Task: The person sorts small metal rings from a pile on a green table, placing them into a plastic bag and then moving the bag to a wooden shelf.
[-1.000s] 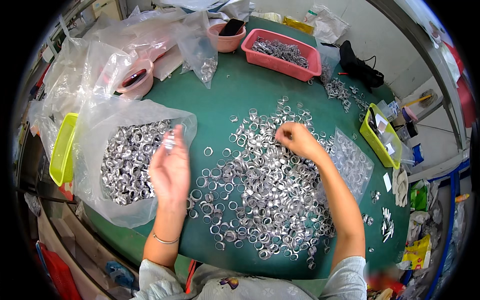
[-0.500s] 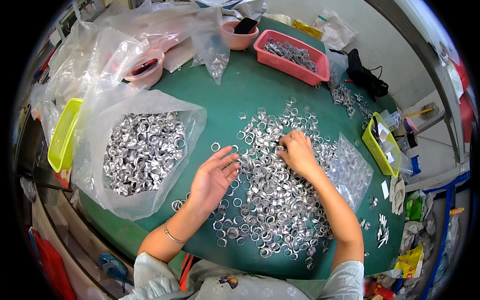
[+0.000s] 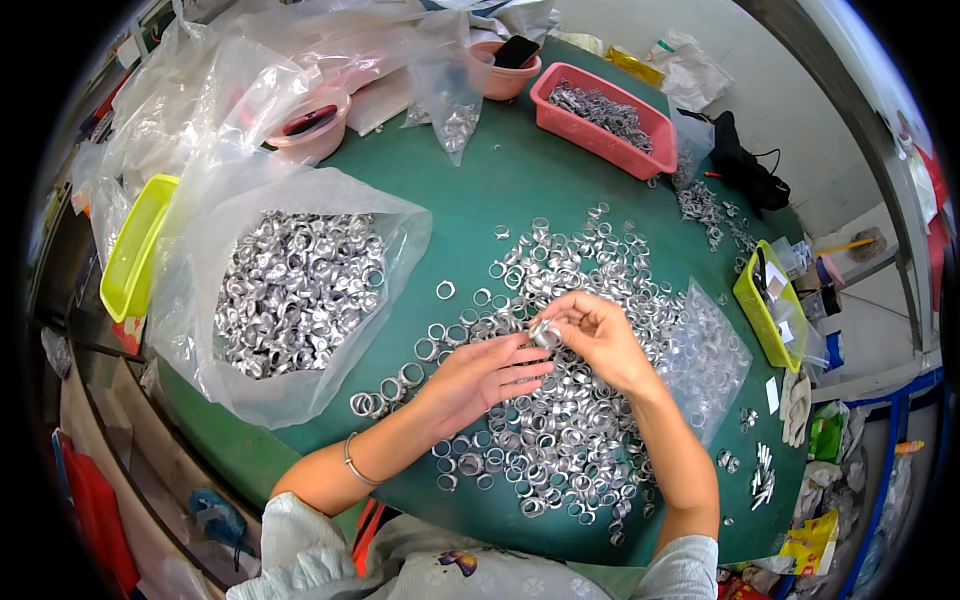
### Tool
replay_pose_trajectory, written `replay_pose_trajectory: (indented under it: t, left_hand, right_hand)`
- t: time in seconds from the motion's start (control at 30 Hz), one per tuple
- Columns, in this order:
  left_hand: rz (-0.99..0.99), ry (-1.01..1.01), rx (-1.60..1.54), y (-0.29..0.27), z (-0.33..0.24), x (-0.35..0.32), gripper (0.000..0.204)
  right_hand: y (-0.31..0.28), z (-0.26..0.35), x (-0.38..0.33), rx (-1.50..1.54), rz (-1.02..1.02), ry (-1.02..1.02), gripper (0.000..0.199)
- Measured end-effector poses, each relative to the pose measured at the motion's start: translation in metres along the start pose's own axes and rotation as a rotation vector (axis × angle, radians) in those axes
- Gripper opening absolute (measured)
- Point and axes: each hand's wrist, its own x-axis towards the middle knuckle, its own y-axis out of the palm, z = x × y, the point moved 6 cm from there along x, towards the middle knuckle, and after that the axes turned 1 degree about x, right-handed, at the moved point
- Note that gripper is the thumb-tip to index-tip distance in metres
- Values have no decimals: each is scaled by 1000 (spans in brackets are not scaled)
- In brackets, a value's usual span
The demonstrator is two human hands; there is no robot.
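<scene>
A wide heap of loose silver-coloured metal rings is spread over the green table. Above the heap, my right hand is closed on a silver metal ring between thumb and fingers; whether it grips more than one I cannot tell. My left hand is open, its fingers stretched toward the held ring with the palm partly turned up. The left fingertips are close to my right hand, and contact with the ring is unclear. Further left lies an opened clear plastic bag full of similar rings.
A pink tray of small metal parts stands at the far right of the green table. Yellow-green baskets stand at the right and left. A flat clear bag lies beside the heap. Pink bowls stand at the back.
My right hand has come off the heap, back toward me, with a ring in its fingers. My left hand has moved right to meet it. The view has shifted slightly.
</scene>
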Motion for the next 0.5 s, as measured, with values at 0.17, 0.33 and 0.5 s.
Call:
replay_pose_trajectory:
  t: [0.17, 0.33, 0.5]
  left_hand:
    - [5, 49, 84, -11, 0, 1, 39]
    - [-104, 224, 242, -14, -11, -3, 36]
    - [-117, 247, 315, -13, -13, -3, 32]
  right_hand:
    - [17, 7, -4, -173, 49, -15, 17]
    - [24, 23, -14, -467, -26, -211, 14]
    - [35, 29, -18, -516, 56, -319, 12]
